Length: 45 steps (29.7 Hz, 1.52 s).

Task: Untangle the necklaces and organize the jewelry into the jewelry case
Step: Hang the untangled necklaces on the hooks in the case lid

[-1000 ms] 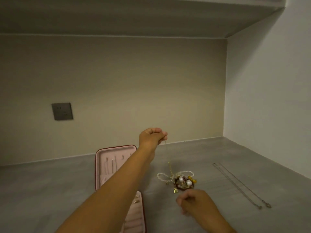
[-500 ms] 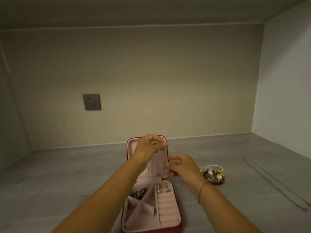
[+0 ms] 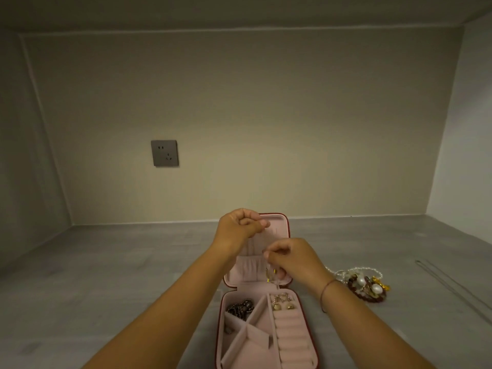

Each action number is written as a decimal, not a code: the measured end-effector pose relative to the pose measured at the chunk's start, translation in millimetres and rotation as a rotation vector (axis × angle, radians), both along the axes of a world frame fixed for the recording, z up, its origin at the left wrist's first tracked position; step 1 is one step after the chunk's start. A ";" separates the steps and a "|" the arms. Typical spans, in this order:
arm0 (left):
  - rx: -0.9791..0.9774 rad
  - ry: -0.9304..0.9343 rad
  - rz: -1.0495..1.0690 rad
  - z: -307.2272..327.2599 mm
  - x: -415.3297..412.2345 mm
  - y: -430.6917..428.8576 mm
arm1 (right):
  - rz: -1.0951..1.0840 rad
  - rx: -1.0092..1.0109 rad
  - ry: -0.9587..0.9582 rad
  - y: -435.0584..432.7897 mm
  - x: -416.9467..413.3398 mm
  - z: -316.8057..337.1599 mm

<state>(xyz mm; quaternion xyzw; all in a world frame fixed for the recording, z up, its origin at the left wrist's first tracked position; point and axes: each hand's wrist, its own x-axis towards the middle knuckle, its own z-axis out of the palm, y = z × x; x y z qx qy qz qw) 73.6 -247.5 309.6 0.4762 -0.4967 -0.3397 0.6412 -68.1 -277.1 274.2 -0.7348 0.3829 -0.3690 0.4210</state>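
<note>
An open pink jewelry case (image 3: 303, 339) with a red shell lies in front of me, its lid upright. My left hand (image 3: 239, 227) pinches the top of a thin gold necklace (image 3: 269, 275) in front of the lid. My right hand (image 3: 290, 259) pinches the same chain lower down; its gold end hangs by the lid's pocket. A dark chain (image 3: 239, 308) fills one compartment and rings (image 3: 282, 302) sit in the ring rolls. A tangled pile of pearls and beads (image 3: 368, 284) lies to the right of the case.
A thin silver chain (image 3: 452, 286) lies stretched out on the grey tabletop (image 3: 133, 275) at the far right. A grey wall socket (image 3: 164, 153) is on the back wall. Walls close in the alcove on the left and right.
My view has swung left from the pile to the case. Both hands moved the gold chain over to the lid; the right hand came up from the table and took hold of the chain.
</note>
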 end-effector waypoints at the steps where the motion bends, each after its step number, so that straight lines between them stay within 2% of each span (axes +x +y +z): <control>1: 0.002 -0.001 -0.002 0.4 1.3 -0.2 | -0.028 -0.051 0.037 -0.3 0.5 -1.7; 4: 0.009 -0.003 -0.027 -2.1 2.3 -0.8 | -0.116 -0.183 0.020 -2.6 3.5 2.0; 8: 0.011 0.018 -0.058 -7.2 1.2 -0.4 | -0.097 -0.138 -0.108 -2.8 9.5 9.9; 12: -0.003 0.026 -0.045 -7.7 4.5 1.8 | -0.116 -0.110 -0.149 -4.3 7.1 7.5; 24: 0.070 -0.014 -0.051 -16.9 14.8 8.8 | -0.069 -0.246 -0.063 -2.8 0.6 2.8; 41: 0.024 -0.091 -0.093 -7.1 10.3 13.9 | -0.050 -0.391 0.068 -3.6 -2.3 0.2; 45: 0.014 -0.129 -0.094 -6.5 8.6 11.6 | -0.020 -0.346 0.125 -2.6 -3.4 0.4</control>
